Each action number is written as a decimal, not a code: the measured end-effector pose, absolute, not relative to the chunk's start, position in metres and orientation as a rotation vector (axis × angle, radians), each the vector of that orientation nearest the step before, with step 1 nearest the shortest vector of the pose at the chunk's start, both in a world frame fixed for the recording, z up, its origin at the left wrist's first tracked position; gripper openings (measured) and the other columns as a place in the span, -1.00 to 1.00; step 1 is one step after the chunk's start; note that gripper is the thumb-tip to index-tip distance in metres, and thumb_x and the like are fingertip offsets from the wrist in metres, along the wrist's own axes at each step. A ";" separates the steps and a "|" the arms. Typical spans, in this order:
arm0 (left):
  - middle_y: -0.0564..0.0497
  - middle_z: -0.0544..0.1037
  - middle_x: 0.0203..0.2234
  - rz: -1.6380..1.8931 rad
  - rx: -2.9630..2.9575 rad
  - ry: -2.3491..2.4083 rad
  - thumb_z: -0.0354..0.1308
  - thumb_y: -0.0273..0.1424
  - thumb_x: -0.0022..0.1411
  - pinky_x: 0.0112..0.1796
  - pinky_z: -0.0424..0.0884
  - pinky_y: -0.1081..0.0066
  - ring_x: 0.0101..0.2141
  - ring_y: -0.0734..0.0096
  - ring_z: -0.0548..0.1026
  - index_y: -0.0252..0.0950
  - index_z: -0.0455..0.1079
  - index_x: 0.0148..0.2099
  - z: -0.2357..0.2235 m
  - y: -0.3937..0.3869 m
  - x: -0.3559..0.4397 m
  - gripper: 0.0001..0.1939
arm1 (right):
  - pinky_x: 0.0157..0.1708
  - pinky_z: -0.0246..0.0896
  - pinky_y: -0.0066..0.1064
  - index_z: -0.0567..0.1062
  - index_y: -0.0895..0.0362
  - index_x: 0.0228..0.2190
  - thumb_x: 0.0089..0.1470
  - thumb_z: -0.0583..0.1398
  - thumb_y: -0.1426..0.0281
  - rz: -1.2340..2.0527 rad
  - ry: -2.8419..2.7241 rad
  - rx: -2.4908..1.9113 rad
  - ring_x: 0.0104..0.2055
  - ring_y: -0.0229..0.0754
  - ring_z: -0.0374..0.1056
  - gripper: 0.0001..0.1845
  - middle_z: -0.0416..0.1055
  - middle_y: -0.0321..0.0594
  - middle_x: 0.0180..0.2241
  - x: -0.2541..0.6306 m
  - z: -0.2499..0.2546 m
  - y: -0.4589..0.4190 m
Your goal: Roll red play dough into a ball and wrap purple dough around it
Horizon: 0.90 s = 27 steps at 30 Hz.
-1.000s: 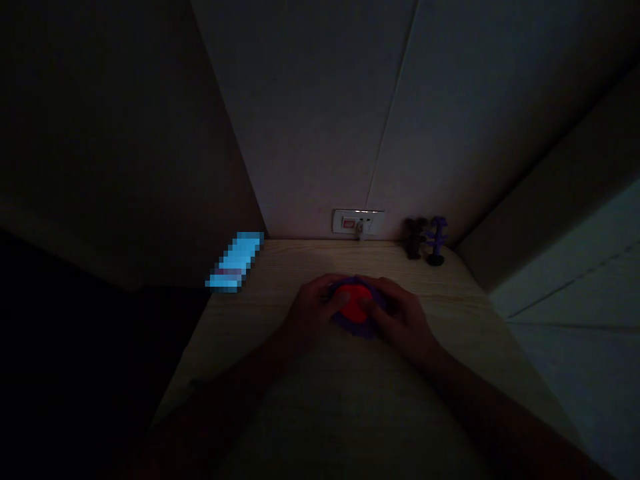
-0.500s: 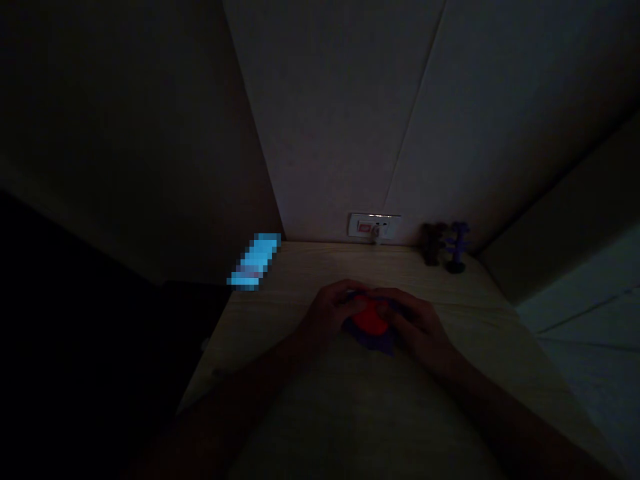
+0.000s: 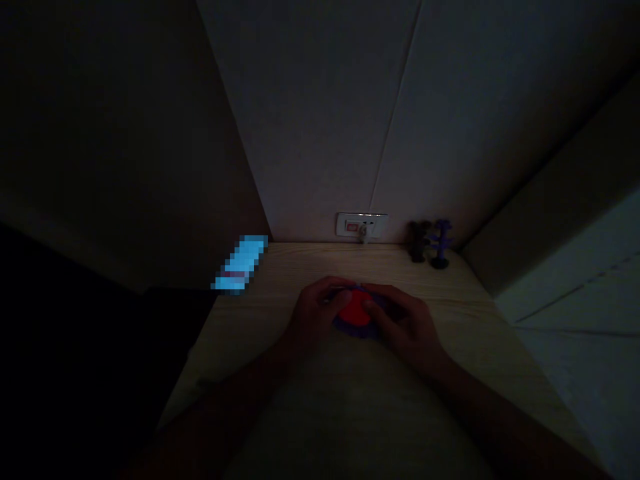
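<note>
Between my two hands is a round, bright red disc-like piece [image 3: 356, 309] lying on a purple, cloth-like piece [image 3: 359, 330] whose edge shows around it. My left hand [image 3: 315, 308] grips the left side, its thumb on the red surface and its fingers curled round the far rim. From the right, my right hand [image 3: 404, 319] holds the other side, thumb pressed on the red face. Both hands are low over the wooden table [image 3: 320, 407]. Dim light hides the exact kind of the red and purple pieces.
A glowing, pixelated phone-like screen [image 3: 241, 265] lies at the table's far left corner. A socket plate [image 3: 361, 225] with a plug is on the wall. A dark figure [image 3: 419, 241] and a purple tree-shaped stand [image 3: 441, 244] stand at the far right.
The purple piece's near edge, which hung in a loose pointed corner, now looks rounder and tucked in around the red disc. The whole view has shifted slightly.
</note>
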<state>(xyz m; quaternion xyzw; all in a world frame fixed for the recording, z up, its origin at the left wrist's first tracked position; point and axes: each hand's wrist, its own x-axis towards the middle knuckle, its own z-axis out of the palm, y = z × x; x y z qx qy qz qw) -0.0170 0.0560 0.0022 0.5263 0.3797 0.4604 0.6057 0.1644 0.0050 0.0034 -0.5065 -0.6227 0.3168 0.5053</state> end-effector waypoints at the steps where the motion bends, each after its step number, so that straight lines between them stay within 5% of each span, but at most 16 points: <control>1: -0.05 0.68 -0.29 1.051 1.186 0.857 0.38 -0.22 0.15 -0.23 0.46 0.40 -0.27 0.29 0.60 -0.28 0.62 -0.16 0.003 0.056 -0.017 -0.73 | -0.19 0.50 -0.26 0.62 0.01 -0.03 0.25 0.29 0.24 0.727 -1.548 -1.222 -0.14 -0.06 0.57 -0.72 0.63 -0.13 -0.09 0.166 0.005 0.005; 4: 0.00 0.65 -0.41 1.007 1.099 0.833 0.36 -0.13 0.17 -0.35 0.42 0.46 -0.42 0.40 0.54 -0.29 0.59 -0.19 0.003 0.057 -0.018 -0.67 | -0.22 0.47 -0.27 0.63 -0.03 -0.02 0.30 0.24 0.30 0.635 -1.693 -1.187 -0.20 -0.10 0.54 -0.74 0.63 -0.16 -0.18 0.170 0.010 0.006; 8: -0.02 0.68 -0.30 0.944 1.090 0.799 0.38 -0.17 0.16 -0.29 0.45 0.44 -0.33 0.36 0.57 -0.27 0.62 -0.09 0.000 0.060 -0.019 -0.66 | -0.25 0.47 -0.25 0.61 -0.02 0.03 0.32 0.20 0.31 0.569 -1.756 -1.155 -0.25 -0.11 0.51 -0.71 0.59 -0.16 -0.25 0.170 0.013 0.006; 14: -0.07 0.68 -0.28 0.983 0.937 0.821 0.40 -0.20 0.10 -0.29 0.46 0.40 -0.32 0.31 0.58 -0.29 0.62 -0.11 0.000 0.059 -0.015 -0.65 | -0.25 0.56 -0.24 0.41 0.03 0.19 0.15 0.36 0.17 0.852 -1.341 -1.240 -0.23 -0.07 0.57 -0.37 0.63 -0.12 -0.16 0.164 0.003 0.010; 20: 0.01 0.63 -0.35 0.981 0.840 0.768 0.42 -0.21 0.09 -0.34 0.45 0.43 -0.38 0.39 0.55 -0.26 0.55 -0.13 0.004 0.057 -0.013 -0.66 | -0.05 0.52 -0.12 0.61 0.04 -0.04 0.16 0.35 0.19 0.844 -1.396 -1.210 -0.06 0.01 0.57 -0.65 0.64 -0.10 -0.06 0.167 0.003 0.012; 27: -0.09 0.69 -0.21 0.840 0.992 0.731 0.48 -0.27 0.03 -0.20 0.48 0.35 -0.24 0.25 0.60 -0.26 0.63 -0.01 -0.003 0.062 -0.023 -0.55 | -0.15 0.44 -0.23 0.60 0.02 -0.02 0.32 0.20 0.31 0.651 -1.694 -1.148 -0.17 -0.10 0.49 -0.75 0.56 -0.15 -0.17 0.175 0.008 0.010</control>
